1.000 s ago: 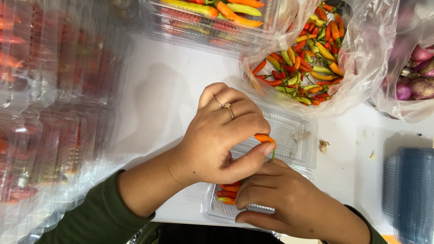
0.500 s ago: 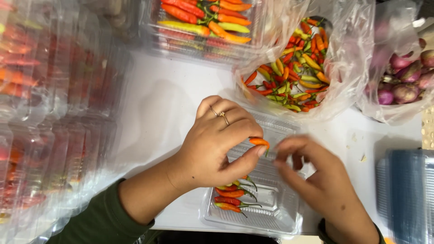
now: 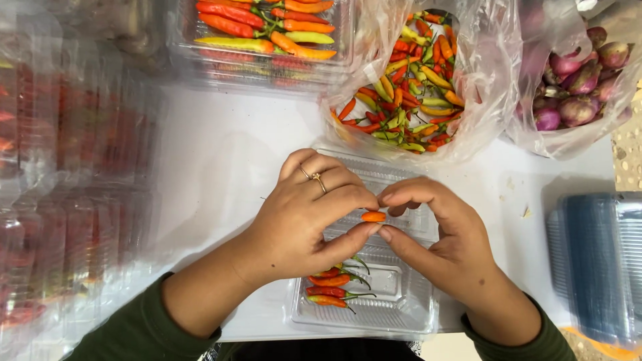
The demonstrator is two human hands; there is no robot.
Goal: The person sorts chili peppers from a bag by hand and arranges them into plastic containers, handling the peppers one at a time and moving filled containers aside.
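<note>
My left hand (image 3: 304,217), with rings on one finger, and my right hand (image 3: 438,241) meet fingertip to fingertip over an open clear plastic clamshell box (image 3: 401,304). Between them they pinch one small orange chili (image 3: 373,216). My left hand also keeps several chilies under its palm; their red bodies and green stems (image 3: 334,284) stick out over the box's bottom tray. A clear plastic bag of mixed red, orange and green chilies (image 3: 414,87) lies open just beyond my hands.
A clear tray of longer chilies (image 3: 267,33) stands at the back. A bag of purple shallots (image 3: 578,73) lies at the back right. Stacked empty clear boxes (image 3: 595,267) sit at the right edge. Packed boxes of chilies (image 3: 67,167) fill the left side.
My right hand has come up from the box's front to meet the left hand's fingertips on the orange chili. The left hand has stayed in place.
</note>
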